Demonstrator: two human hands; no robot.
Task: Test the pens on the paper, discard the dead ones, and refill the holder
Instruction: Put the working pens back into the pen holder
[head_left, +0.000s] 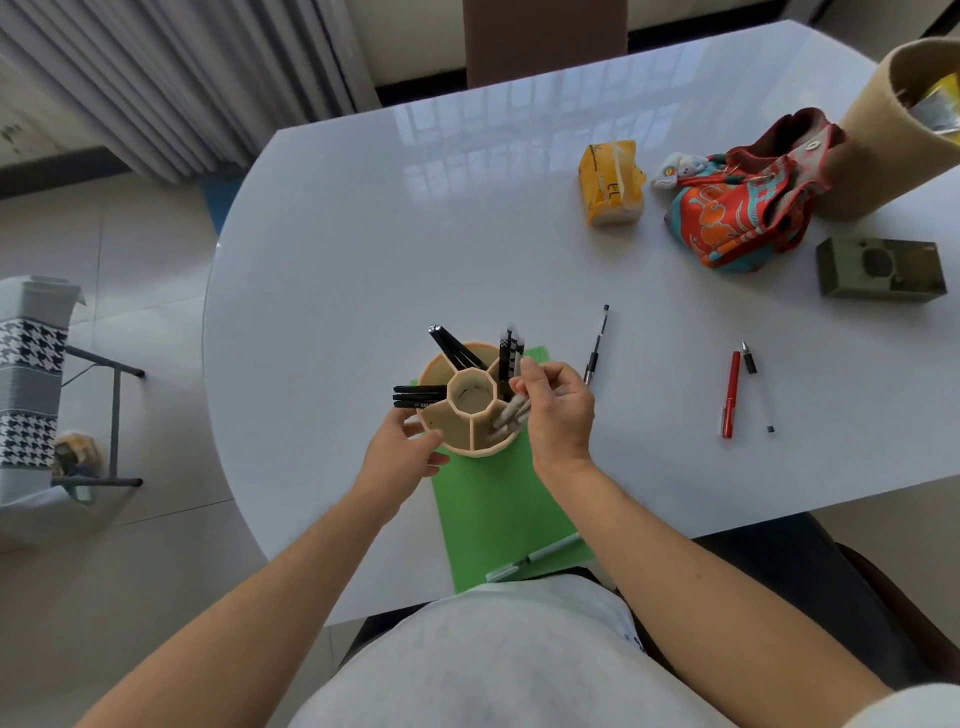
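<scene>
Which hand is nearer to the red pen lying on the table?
The right hand. It is at the pen holder's right side, with bare table between it and the red pen. The left hand grips the holder's opposite side, farther away.

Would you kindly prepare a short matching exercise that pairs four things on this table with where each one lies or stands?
Things:
1. pen holder
2. red pen
3. white pen
4. tissue pack

Places:
A. lying on the near end of the green paper
B. far side of the table, left of the patterned bag
C. standing on the green paper between the left hand and right hand
D. lying on the bare table to the right of the holder

Pairs: 1-C, 2-D, 3-A, 4-B
</scene>
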